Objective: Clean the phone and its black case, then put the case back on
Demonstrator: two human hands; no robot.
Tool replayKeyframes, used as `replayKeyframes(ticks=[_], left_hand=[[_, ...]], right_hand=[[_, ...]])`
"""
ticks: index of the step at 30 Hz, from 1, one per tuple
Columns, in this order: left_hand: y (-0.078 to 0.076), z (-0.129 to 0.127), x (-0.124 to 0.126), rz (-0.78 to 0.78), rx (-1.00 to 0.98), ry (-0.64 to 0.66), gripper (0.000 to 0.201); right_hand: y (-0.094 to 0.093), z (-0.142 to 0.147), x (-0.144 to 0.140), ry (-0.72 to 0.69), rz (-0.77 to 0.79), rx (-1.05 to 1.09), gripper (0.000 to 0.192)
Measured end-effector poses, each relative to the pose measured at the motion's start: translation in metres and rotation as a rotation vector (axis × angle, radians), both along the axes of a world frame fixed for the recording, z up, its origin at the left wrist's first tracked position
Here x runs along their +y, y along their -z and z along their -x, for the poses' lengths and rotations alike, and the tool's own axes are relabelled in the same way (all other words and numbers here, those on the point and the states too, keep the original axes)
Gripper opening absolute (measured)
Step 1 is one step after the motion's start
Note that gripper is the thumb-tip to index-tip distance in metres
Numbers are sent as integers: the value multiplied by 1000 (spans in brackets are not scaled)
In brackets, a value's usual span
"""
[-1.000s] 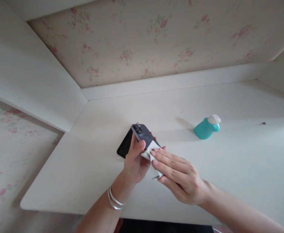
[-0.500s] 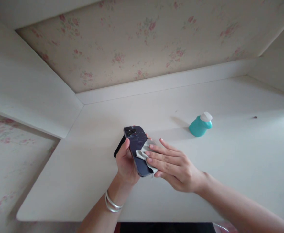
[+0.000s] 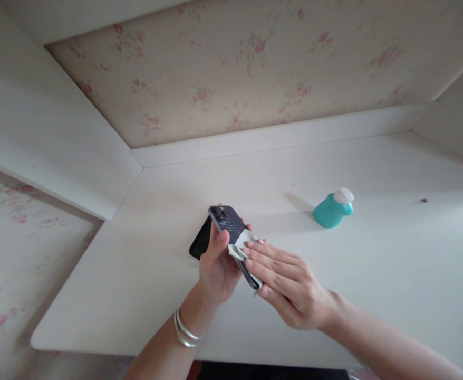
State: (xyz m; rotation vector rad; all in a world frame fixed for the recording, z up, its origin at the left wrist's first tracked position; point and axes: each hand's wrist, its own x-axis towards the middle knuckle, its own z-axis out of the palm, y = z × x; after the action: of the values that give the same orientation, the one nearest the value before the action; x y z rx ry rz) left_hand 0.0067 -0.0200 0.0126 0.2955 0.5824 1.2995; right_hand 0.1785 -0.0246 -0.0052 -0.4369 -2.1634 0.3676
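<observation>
My left hand (image 3: 220, 266) is wrapped round a dark purple phone (image 3: 231, 226), its back and camera lenses turned up. Streaks mark the upper part of the phone's back. Over the lower part lies a light grey cleaning cloth (image 3: 239, 251) with zigzag edges, pressed there by the fingers of my right hand (image 3: 289, 279). The cloth is bunched under those fingers and covers much of the phone's lower end. Behind my left hand a black phone case (image 3: 200, 240) rests on the desk, partly hidden by the hand and phone.
A teal bottle with a white cap (image 3: 332, 210) stands on the white desk (image 3: 136, 279), right of my hands. Farther right lies a tiny dark bit (image 3: 424, 200). White panels and a flowered wall (image 3: 215, 79) border the desk at the back and left.
The phone has tilted in my left hand, and its back shows narrower. My right hand and the cloth have shifted slightly down and right. More of the black case shows.
</observation>
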Motion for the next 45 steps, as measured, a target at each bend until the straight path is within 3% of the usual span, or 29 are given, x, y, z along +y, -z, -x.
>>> replayKeyframes(ticks=[4,9,13,21,24,27,30,36,40,45], left_hand=[[6,-2,-5,-55,20,78,84],[14,-4,-9,-149,45,220,83],[12,-3,-8,-147,42,229,87],[6,14,4,70,-60,203,58],[7,17,6,33,-38,164,55],[10,15,5,-18,-6,240,57],[12,13,4,-46,5,284,56],[14,16,11,-10,-39,208,56],[14,21,17,26,-80,105,46],[8,21,20,79,-98,-44,38]], right_hand=[[-3,-1,-3,-67,104,-19,56],[-8,-4,-2,1,191,-20,57],[-11,-3,-2,25,162,-65,58],[-11,0,-8,-39,8,-99,56],[-9,1,-9,54,32,-131,56],[-9,1,-7,189,143,-191,53],[-9,-1,-2,209,211,-201,52],[-3,-3,5,79,146,-149,66],[7,1,7,92,67,-82,61],[3,-2,0,28,198,-66,77]])
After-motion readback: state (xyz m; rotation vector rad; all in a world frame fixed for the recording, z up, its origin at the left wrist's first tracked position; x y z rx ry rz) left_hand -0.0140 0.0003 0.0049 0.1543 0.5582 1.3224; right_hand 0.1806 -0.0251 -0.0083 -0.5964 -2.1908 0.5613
